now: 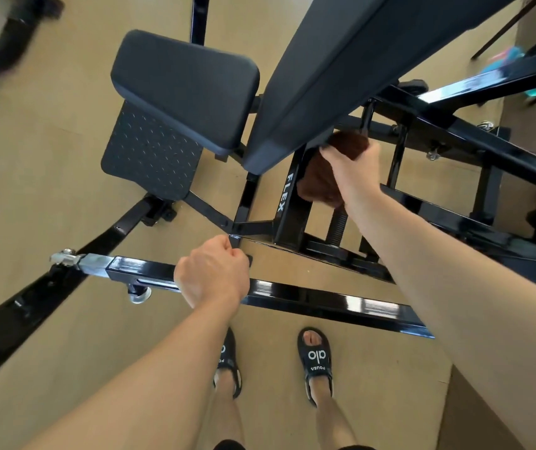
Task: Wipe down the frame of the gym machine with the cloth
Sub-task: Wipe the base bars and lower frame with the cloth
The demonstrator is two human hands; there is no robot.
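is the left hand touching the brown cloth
Apart. The head view shows the left hand gripping the glossy black bar, with open floor between it and the brown cloth, which the right hand holds.

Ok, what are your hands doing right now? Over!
Right hand holds cloth on frame under the pad. Left hand grips the bar. Nothing in the way.

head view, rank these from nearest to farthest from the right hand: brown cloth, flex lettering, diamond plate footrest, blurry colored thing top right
1. brown cloth: gripped in the right hand, under the pad.
2. FLEX lettering: on the black upright just left of the cloth.
3. diamond plate footrest: far left, below the seat pad.
4. blurry colored thing: top right corner.
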